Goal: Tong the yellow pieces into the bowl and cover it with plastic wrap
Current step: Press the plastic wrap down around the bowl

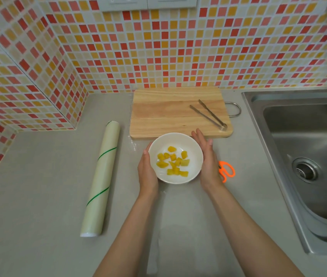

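A white bowl (pixel 191 143) stands on the grey counter just in front of the wooden cutting board (pixel 164 113). Several yellow pieces (pixel 173 162) lie in the bowl. My left hand (pixel 147 172) presses flat against the bowl's left side and my right hand (pixel 208 158) against its right side, fingers straight and pointing away from me. A faint clear sheet of plastic wrap (pixel 158 242) shows on the counter around and in front of the bowl; whether it lies over the bowl I cannot tell. The metal tongs (pixel 208 114) rest on the board's right part.
A roll of plastic wrap (pixel 100 180) lies on the counter to the left of the bowl. Orange scissors (pixel 227 170) lie just right of my right hand. A steel sink (pixel 306 152) fills the right side. Tiled walls stand behind and at the left.
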Demonstrator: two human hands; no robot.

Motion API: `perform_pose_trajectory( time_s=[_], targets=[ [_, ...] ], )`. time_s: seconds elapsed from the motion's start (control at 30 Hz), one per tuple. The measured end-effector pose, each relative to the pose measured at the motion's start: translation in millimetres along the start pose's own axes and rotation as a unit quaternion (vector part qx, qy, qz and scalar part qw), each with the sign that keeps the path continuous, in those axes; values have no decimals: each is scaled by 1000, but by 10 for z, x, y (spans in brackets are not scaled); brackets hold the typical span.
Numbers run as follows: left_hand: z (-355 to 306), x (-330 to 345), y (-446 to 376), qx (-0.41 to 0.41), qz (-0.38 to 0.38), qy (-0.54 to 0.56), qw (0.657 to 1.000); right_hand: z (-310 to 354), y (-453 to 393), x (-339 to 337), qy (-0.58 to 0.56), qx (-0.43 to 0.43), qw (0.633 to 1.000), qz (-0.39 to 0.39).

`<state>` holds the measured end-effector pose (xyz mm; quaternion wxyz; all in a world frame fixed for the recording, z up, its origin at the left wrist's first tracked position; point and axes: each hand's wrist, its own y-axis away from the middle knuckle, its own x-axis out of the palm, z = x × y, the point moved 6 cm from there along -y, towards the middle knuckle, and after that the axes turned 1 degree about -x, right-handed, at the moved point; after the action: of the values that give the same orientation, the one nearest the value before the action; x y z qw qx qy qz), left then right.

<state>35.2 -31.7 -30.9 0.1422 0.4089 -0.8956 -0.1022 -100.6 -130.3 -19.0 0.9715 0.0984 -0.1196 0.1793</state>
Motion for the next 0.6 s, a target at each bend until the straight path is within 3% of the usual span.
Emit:
perform_pose_trajectory(
  time_s=[0.13,0.23,0.4,0.6],
  targets=[
    [-39,-79,-25,25,6,-47,999,-19,20,-41,17,8,1000,-3],
    [-151,-48,-118,53,51,-63,995,18,12,-53,23,5,1000,5],
    [-123,127,-190,6,136,27,990,10,16,-3,20,25,999,3],
    [-20,206,-184,-52,143,120,981,98,67,70,-18,48,998,-21]
  ],
)
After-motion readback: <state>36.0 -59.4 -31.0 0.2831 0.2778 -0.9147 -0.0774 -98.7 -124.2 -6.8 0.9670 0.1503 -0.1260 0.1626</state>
